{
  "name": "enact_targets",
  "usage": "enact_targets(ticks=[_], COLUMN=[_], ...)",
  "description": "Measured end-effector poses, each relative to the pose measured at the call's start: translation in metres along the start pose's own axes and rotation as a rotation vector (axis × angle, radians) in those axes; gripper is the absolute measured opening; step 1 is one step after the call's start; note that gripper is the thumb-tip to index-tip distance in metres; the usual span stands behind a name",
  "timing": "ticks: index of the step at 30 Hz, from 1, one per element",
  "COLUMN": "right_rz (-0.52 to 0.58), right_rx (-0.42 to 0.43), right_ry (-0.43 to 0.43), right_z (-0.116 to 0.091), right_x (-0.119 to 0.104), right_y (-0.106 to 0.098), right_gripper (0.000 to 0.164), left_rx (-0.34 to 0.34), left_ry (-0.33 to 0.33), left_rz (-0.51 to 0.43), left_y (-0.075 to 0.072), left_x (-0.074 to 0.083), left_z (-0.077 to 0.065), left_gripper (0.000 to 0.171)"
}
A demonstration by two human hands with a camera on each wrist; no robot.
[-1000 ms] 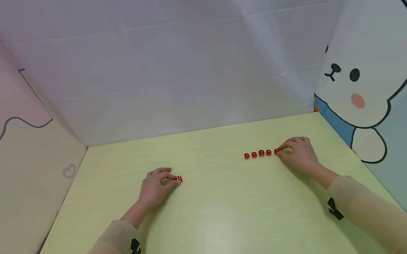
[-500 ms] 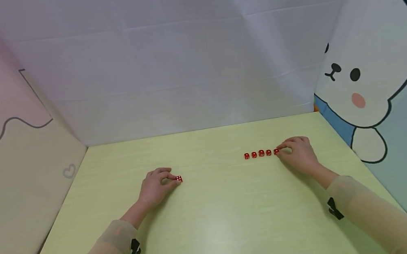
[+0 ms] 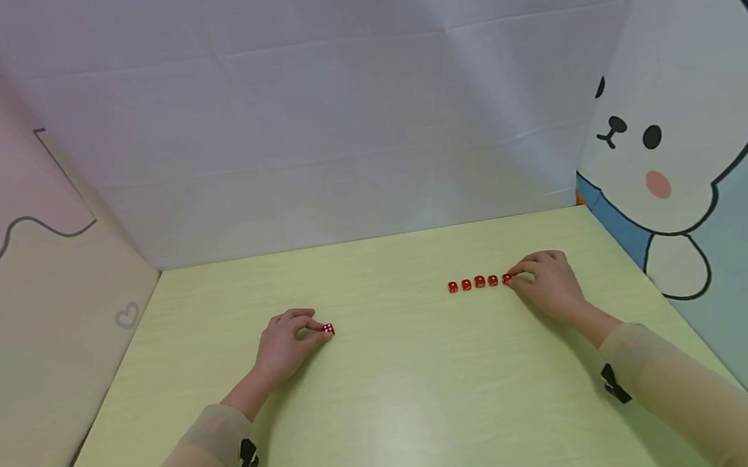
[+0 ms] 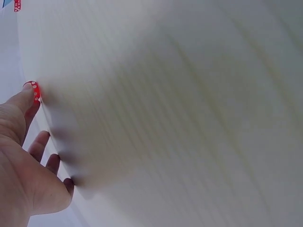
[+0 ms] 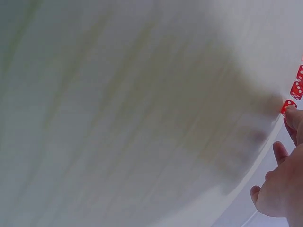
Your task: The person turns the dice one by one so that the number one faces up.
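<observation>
On the left side of the table, my left hand (image 3: 288,345) pinches a red die with white dots (image 3: 329,329) between thumb and index finger. The left wrist view shows that same die (image 4: 35,91) at the fingertips, touching the tabletop. Farther right, a row of several red dice (image 3: 480,282) runs left to right. My right hand (image 3: 548,284) pinches the die at the row's right end (image 3: 507,279). In the right wrist view, the thumb covers part of that pinched die (image 5: 288,105), and a neighbouring die (image 5: 297,90) sits close by it.
A pale yellow table (image 3: 391,412) spreads under both hands. Behind it hangs a white cloth backdrop (image 3: 349,115). A pink and cream panel (image 3: 30,319) borders the left, and a panel with a cartoon animal (image 3: 696,135) borders the right.
The die in my right hand has shifted very slightly left toward the row. My left hand and its die look still.
</observation>
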State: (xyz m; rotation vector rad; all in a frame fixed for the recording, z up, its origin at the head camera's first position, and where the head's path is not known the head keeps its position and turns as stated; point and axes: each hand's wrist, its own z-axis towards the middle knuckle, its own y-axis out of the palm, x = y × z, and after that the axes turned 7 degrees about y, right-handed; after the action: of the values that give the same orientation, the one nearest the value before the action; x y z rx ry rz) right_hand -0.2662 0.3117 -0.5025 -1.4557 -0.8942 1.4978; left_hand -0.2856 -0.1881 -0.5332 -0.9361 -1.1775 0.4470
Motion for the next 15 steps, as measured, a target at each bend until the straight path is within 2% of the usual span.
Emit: enact_targets(ticks=[7, 15], right_rz=[-0.004, -0.007], right_rx=[0.010, 0.007], right_ry=[-0.004, 0.019], right_z=[-0.0006, -0.0025], right_x=[0.0010, -0.0007], right_y=[0.0011, 0.0012], right_gripper=[0.021, 0.022], left_rx=[0.009, 0.021], left_ry=[0.003, 0.036], left_rz=[-0.001, 0.003], left_y=[0.0011, 0.0010], left_x=[-0.0016, -0.0013], left_z=[0.0001, -0.0019], left_gripper=[0.019, 0.017])
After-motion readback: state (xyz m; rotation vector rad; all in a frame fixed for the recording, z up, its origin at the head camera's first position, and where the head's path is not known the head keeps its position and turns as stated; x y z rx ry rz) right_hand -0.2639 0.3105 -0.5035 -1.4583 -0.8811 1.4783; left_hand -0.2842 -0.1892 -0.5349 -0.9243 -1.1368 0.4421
